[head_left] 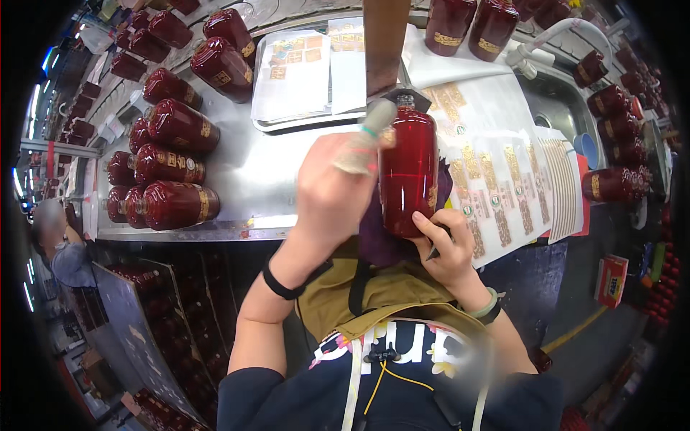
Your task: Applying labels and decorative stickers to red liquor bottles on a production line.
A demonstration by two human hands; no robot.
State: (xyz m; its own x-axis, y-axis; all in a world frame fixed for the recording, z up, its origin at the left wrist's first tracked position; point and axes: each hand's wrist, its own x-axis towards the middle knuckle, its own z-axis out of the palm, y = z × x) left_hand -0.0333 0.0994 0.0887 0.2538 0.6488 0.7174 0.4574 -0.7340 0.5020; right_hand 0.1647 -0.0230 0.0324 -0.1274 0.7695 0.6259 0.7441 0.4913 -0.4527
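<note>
A dark red glass bottle (407,169) with a clear threaded neck stands tilted over the table's front edge, a dark purple cloth (377,233) behind and below it. My right hand (449,248) grips the bottle near its base, fingers bent against the glass. Beside the bottle's left side, up by its shoulder, is my left hand (334,187), smeared by motion. Pale finger cots (379,117) cover some of its fingers, and whether they hold anything does not show. Gold lettering shows on the bottle's right edge, close to my right fingers.
Sheets of gold decals (496,172) lie right of the bottle. A tray (291,75) holds more decal sheets at the back. Several finished red bottles (180,205) stand at left; a sink (553,108) with a faucet is at right. A brown post (384,47) rises behind.
</note>
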